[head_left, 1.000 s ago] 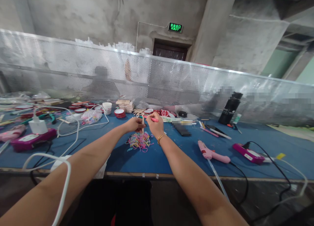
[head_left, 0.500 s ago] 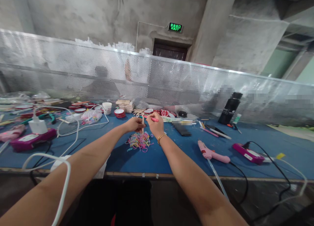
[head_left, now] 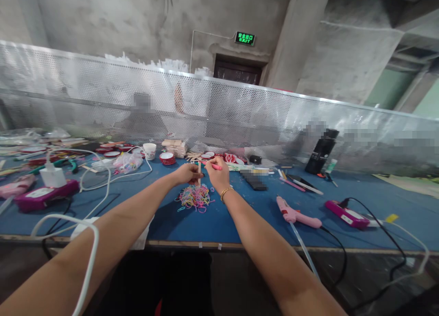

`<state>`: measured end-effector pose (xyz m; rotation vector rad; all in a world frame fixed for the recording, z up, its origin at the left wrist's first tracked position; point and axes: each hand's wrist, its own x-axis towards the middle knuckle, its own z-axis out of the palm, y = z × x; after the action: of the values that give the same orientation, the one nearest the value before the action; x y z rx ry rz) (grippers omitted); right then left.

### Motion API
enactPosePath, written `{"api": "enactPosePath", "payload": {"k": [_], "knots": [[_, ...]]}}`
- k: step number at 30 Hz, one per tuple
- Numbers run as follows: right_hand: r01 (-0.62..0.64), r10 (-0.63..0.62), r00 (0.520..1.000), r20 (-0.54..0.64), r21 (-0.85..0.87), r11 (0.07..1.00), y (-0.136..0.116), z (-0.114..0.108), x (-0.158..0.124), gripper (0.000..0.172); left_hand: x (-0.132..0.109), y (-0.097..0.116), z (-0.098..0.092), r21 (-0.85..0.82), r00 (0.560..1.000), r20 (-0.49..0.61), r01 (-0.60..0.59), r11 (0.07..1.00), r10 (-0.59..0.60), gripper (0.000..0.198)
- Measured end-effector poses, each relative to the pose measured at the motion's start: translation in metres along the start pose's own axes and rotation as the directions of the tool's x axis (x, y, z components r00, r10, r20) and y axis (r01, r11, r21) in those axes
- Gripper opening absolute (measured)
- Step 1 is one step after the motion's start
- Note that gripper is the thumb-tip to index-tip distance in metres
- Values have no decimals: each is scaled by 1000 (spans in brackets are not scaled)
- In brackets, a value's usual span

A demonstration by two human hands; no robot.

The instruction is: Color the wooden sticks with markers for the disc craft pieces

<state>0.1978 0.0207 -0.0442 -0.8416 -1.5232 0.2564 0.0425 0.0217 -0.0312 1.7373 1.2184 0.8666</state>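
Observation:
My left hand is closed on a flat wooden craft stick, held upright above the table. In my right hand is a pink marker pen, its tip pointing left at the upper part of the stick. Whether the tip touches the wood is too small to tell. Below both hands lies a loose heap of colourful rubber bands on the blue table.
A pink glue gun and a purple power strip lie to the right, with cables. Behind stand a black bottle, a paper cup and stacked wooden sticks. A white cable loops over my left forearm.
Almost nothing differs. The craft stick and the pen keep nearly the same place, with at most a tiny shift of the stick to the left.

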Motion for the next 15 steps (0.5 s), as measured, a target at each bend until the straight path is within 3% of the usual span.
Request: {"api": "enactPosePath", "payload": {"k": [15], "knots": [[4,-4,1000,-8,10,1000,0,0,1,12,0,0,0,1,1000,-4,3,1000,-3,38]]}}
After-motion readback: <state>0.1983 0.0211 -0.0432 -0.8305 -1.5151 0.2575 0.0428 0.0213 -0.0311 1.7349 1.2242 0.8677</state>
